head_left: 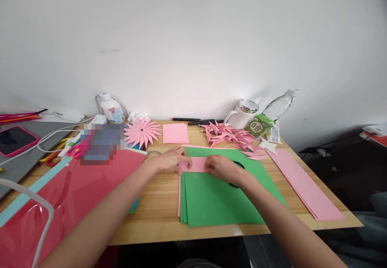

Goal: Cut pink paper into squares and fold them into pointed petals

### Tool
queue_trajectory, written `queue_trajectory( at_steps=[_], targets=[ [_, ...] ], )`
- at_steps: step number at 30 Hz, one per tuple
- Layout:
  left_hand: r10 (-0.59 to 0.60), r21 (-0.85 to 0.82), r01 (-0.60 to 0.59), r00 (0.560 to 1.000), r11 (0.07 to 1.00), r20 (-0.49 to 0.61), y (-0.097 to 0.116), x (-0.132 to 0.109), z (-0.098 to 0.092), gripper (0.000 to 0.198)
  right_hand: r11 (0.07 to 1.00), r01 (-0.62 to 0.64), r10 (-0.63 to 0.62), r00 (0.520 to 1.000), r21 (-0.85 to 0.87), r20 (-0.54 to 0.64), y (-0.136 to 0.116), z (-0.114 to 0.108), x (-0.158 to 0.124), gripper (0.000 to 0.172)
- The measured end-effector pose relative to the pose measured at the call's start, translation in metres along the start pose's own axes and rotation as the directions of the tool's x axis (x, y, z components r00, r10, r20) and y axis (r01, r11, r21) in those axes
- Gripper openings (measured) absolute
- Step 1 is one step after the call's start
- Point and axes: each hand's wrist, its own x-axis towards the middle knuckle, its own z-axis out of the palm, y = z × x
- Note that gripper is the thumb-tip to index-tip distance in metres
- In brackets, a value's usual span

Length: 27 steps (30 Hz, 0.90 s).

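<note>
Pink paper (pixel 198 164) sits over the green sheets (pixel 229 205), left end held by the left hand (pixel 174 160), right end by the right hand (pixel 223 168), both grips narrow, middle stretch showing between.

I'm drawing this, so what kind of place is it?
It looks like a desk by a wall used for paper crafts, though I can't tell if it's at home. There's a spiky pink star, a heap of folded pink pieces and a pink strip over green sheets.
</note>
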Motion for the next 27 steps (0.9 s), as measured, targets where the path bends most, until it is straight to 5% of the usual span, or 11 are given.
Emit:
queue_trajectory(
  at_steps=[7,11,14,16,22,27],
  targets=[
    [-0.091,0.047,0.089,0.994,0.995,0.062,-0.003,0.004,-0.004,0.046,1.000,-0.012,0.012,0.999,0.000,0.043,0.001,-0.003,0.006,0.010],
    [-0.245,0.008,0.246,0.967,0.969,-0.068,-0.003,-0.001,0.003,0.060,0.999,-0.052,0.052,0.998,0.000,0.023,-0.002,-0.006,0.006,0.004],
    [-0.243,-0.015,0.245,0.951,0.969,-0.190,0.000,-0.007,0.010,0.064,0.997,-0.079,0.079,0.995,0.003,-0.054,-0.003,-0.010,0.006,0.034],
    [-0.244,0.004,0.251,0.942,0.968,-0.230,0.003,-0.009,0.013,0.063,0.998,-0.044,0.047,0.995,0.036,-0.084,-0.001,-0.011,0.009,0.051],
    [-0.345,-0.081,0.336,0.901,0.938,-0.261,0.010,-0.012,0.014,0.053,0.961,0.057,-0.052,0.998,0.269,-0.022,0.020,-0.005,0.024,0.058],
    [-0.481,-0.339,0.371,0.807,0.865,-0.342,0.014,-0.012,0.019,0.034,0.912,0.079,-0.069,0.997,0.403,-0.039,0.030,0.002,0.025,0.033]
  ],
)
